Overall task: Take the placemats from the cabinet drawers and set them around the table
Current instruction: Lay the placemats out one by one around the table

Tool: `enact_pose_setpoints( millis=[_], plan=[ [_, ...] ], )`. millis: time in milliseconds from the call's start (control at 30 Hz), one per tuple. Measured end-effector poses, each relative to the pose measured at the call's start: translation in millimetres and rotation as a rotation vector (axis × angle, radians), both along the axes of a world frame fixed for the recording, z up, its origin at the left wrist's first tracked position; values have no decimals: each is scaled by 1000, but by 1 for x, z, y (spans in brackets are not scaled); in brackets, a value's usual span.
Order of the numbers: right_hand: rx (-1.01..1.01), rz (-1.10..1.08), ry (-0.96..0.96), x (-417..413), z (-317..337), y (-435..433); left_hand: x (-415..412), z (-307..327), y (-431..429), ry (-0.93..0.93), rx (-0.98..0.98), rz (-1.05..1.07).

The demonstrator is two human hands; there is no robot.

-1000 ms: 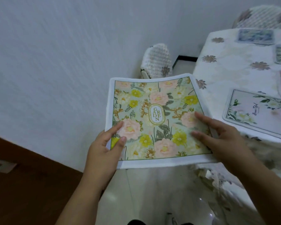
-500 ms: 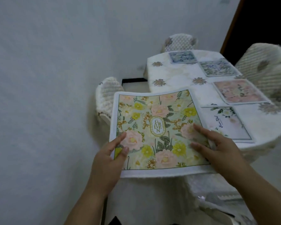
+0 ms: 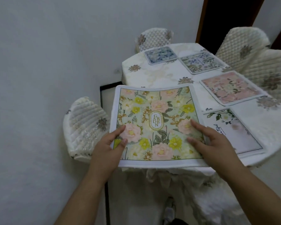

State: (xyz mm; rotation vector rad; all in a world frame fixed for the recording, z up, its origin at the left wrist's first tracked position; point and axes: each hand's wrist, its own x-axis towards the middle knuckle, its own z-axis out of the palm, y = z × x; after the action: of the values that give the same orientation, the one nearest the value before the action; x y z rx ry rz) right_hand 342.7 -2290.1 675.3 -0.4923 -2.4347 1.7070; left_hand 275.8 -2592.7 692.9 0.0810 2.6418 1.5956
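I hold a floral placemat [image 3: 156, 122] with yellow and pink flowers and a "GARDEN" label over the near left end of the table [image 3: 154, 75]. My left hand [image 3: 109, 143] pinches its near left edge, thumb and forefinger on top. My right hand [image 3: 212, 142] grips its near right side, fingers spread on the print. Several other placemats lie on the white tablecloth: a white one [image 3: 237, 130] beside my right hand, a pink one [image 3: 230, 88], a green-blue one [image 3: 201, 62] and a blue one [image 3: 161, 55] at the far end.
Quilted white chairs stand around the table: one at the left [image 3: 86, 127], one at the far end [image 3: 154, 38], two on the right [image 3: 243, 44]. A grey wall runs close on the left. A dark doorway [image 3: 230, 18] lies behind the table.
The view has swung right and moved closer, so the whole table now shows. The placemat in both hands has come over the table's near left end. My grip is unchanged.
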Motion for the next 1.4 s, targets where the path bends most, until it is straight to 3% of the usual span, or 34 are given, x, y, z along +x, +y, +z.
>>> enact_pose_setpoints(
  millis=[167, 367, 600, 933, 1167, 1400],
  plan=[
    [38, -42, -14, -62, -4, 16, -82, -3, 22, 0, -65, -62],
    [55, -158, -6, -117, -13, 22, -171, -5, 48, -52, -1, -163],
    [39, -357, -25, -182, -45, 5, -301, -26, 73, -50, -130, -408],
    [-58, -422, -271, -293, -122, -38, -496, -104, 116, -289, -142, -743],
    [-100, -426, -401, -345, -185, -56, -573, -177, 144, -283, -234, -848],
    [-150, -479, -475, -346, -228, -68, -585, -231, 160, -260, -334, -949]
  ],
)
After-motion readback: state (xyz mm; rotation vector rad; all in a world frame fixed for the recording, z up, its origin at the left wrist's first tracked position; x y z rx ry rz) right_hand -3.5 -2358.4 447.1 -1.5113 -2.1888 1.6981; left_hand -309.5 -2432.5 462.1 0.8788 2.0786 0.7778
